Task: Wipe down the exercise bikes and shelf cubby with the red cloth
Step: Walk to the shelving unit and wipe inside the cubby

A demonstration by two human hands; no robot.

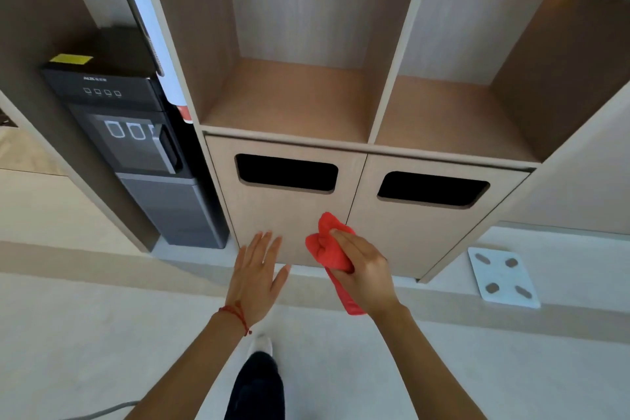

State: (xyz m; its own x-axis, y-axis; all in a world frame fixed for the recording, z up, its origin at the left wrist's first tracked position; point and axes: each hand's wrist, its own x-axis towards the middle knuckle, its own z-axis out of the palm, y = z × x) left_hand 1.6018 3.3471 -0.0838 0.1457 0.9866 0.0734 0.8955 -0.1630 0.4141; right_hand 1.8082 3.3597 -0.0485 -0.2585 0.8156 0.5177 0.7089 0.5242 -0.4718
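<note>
Your right hand (366, 269) is gripping the bunched red cloth (329, 249) before the lower cabinet doors (293, 211), below the shelf cubby (289, 99); your left hand (255, 273) is hovering flat, fingers spread.

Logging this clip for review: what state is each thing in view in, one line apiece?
red cloth: bunched, gripped in right hand
left hand: open, fingers spread, empty
left shelf cubby: open-fronted, nothing inside
right shelf cubby: open-fronted, nothing inside
cabinet doors: both closed
water dispenser: upright, lower door shut
bathroom scale: flat on the floor
</note>
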